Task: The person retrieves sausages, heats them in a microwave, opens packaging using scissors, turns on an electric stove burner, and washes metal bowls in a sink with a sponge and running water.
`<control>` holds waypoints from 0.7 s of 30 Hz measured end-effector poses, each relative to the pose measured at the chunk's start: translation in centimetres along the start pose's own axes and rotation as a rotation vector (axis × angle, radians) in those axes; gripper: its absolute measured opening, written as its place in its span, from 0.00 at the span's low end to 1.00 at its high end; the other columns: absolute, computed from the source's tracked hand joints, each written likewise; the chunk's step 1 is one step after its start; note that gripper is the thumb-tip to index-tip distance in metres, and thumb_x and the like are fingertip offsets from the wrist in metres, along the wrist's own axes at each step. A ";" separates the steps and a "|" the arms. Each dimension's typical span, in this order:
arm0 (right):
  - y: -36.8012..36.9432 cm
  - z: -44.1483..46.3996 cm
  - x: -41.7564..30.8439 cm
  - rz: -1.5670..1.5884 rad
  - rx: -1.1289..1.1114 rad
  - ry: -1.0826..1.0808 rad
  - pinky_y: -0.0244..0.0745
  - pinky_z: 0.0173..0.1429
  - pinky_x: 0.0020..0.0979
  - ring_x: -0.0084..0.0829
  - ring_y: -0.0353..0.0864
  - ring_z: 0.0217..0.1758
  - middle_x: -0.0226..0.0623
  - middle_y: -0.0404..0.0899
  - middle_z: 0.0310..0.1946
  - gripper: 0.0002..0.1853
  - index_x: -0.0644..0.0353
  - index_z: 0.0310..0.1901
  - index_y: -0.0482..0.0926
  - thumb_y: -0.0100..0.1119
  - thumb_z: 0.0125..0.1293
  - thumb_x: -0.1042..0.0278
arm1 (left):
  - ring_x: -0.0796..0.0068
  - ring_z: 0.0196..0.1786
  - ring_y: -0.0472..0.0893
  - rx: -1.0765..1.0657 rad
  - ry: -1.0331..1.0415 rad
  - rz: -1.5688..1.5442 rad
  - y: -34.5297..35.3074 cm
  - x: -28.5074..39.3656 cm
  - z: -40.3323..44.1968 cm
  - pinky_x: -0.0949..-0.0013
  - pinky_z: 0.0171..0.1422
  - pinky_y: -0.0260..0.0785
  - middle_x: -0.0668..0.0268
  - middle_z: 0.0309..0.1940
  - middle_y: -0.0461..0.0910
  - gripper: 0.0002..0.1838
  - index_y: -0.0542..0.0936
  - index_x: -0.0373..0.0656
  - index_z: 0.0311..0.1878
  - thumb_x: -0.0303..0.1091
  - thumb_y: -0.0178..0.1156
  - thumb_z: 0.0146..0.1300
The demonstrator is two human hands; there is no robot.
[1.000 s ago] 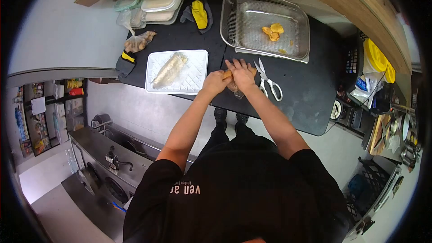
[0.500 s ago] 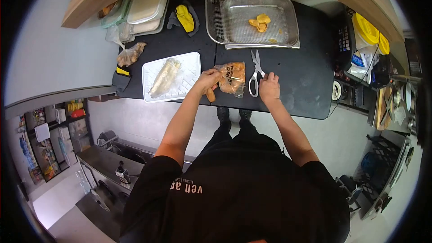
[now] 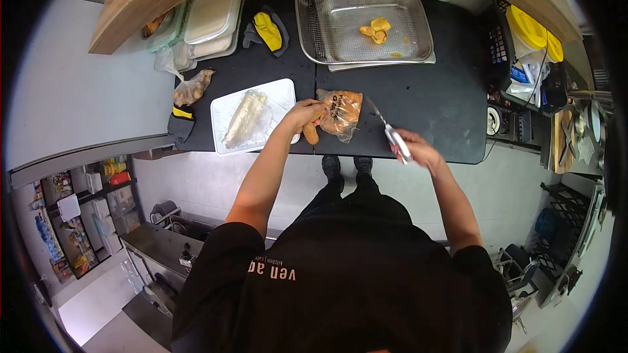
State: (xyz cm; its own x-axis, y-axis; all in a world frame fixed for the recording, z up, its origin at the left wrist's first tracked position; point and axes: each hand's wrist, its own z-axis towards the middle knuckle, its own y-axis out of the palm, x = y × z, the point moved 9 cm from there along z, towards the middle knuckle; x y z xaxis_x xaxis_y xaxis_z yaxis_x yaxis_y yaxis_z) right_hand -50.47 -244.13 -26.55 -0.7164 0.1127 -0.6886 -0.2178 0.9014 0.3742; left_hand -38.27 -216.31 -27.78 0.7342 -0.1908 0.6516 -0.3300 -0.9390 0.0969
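Well, the left hand (image 3: 305,115) grasps the bag (image 3: 344,115) near the white tray (image 3: 281,94), while the right hand (image 3: 420,149) firmly grips the scissors (image 3: 394,139).

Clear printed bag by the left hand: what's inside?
Orange-brown food shows through the clear bag. Dark print hides parts of it, the left hand covers part of the left edge, and the underside is out of sight; count unclear.

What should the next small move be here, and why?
Probably to ease the scissors toward the printed plastic bag: the right hand already grips them by the handles, the blade tips lie near the bag's right edge, and the left hand is at its left side.
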 end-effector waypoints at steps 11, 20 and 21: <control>10.6 2.9 0.4 -0.236 -0.259 0.187 0.60 0.17 0.22 0.19 0.73 0.16 0.27 0.76 0.20 0.40 0.55 0.56 0.74 0.43 0.60 0.24 | 0.81 0.23 0.71 0.042 -0.020 0.076 -0.7 1.6 -2.7 0.77 0.25 0.66 0.68 0.36 0.78 0.21 0.77 0.37 0.51 0.42 0.62 0.62; 10.8 5.7 -1.8 -0.265 -0.199 0.156 0.61 0.16 0.21 0.19 0.72 0.15 0.27 0.72 0.18 0.39 0.60 0.55 0.73 0.46 0.63 0.28 | 0.80 0.22 0.72 0.068 0.173 0.439 -1.7 2.5 -2.3 0.75 0.26 0.67 0.65 0.32 0.80 0.20 0.76 0.33 0.51 0.35 0.61 0.59; 11.1 5.8 -2.2 -0.228 -0.227 0.137 0.60 0.16 0.21 0.18 0.71 0.15 0.26 0.71 0.18 0.38 0.60 0.55 0.74 0.46 0.63 0.29 | 0.80 0.22 0.72 0.071 0.173 0.437 -1.6 2.5 -2.7 0.75 0.26 0.67 0.65 0.32 0.80 0.20 0.76 0.33 0.51 0.35 0.61 0.59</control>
State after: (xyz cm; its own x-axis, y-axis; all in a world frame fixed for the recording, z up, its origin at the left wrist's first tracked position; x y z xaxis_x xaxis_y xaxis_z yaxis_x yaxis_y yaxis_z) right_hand -47.46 -231.90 -24.52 -0.7114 -0.1516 -0.6862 -0.5131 0.7793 0.3598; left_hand -37.49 -214.53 -24.26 0.4239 -0.5271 0.7366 -0.5402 -0.7999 -0.2615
